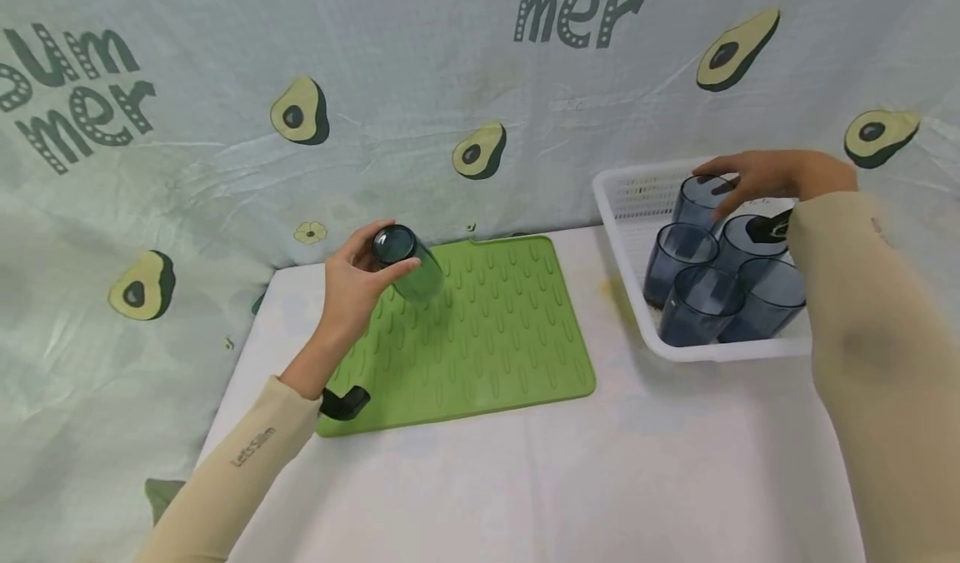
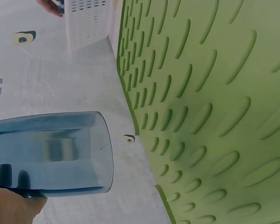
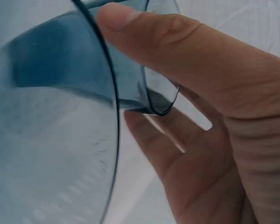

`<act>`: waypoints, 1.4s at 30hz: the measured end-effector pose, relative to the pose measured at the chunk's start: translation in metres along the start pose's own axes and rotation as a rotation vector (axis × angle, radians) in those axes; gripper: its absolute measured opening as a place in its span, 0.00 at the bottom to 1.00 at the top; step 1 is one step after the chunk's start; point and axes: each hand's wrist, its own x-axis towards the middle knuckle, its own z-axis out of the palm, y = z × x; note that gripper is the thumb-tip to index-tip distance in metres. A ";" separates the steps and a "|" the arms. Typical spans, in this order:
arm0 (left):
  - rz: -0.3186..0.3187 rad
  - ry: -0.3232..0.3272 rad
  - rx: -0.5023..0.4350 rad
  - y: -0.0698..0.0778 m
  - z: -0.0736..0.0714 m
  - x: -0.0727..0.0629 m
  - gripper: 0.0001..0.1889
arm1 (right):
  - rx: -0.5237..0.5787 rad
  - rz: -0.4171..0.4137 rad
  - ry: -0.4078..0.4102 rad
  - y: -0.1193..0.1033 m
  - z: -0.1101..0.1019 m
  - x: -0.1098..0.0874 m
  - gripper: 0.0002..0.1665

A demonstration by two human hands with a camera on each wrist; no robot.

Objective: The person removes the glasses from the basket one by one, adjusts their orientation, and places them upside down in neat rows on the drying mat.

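With the middle of the head view as my dial, I saw the person's left hand [image 1: 352, 284] at nine o'clock, fingers and thumb curled round a blue glass [image 1: 423, 280]. That glass was tilted, its dark base toward the head camera and its open rim toward five o'clock, over the far left part of a green mat [image 1: 495, 330]; my left wrist feed showed it apart from the ridged surface. The right hand [image 1: 776, 178] was at two o'clock, reaching into a white basket [image 1: 731, 351], its grip narrowed on the rear glass [image 1: 693, 209], thumb to one side and fingers to the other; from my post I could not tell whether that glass had left the basket floor. Four more blue glasses [image 1: 699, 309] stood close together in the basket, from five to nine o'clock of the rear one, mouths up. Mat and basket sat on a white-covered table [image 1: 540, 471], and toward twelve o'clock I had a pale cloth [image 1: 390, 55] printed with avocados and dark green lettering
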 end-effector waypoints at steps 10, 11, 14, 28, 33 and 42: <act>0.010 0.008 -0.001 -0.002 -0.004 0.001 0.30 | 0.070 0.033 0.068 0.013 0.004 -0.004 0.59; 0.005 0.009 -0.002 -0.002 -0.005 0.001 0.30 | 0.062 0.036 0.070 0.014 0.004 -0.004 0.59; 0.006 0.014 0.012 -0.002 -0.008 0.001 0.30 | 0.033 0.041 0.086 0.015 0.002 -0.005 0.59; -0.015 0.024 0.010 -0.005 -0.015 0.001 0.31 | 0.061 0.041 0.091 0.014 0.010 -0.007 0.58; -0.031 0.028 0.024 -0.006 -0.018 0.000 0.31 | 0.072 0.051 0.100 0.014 0.012 -0.007 0.57; -0.047 0.033 0.042 -0.006 -0.026 0.000 0.32 | 0.086 0.057 0.095 0.010 0.010 -0.005 0.56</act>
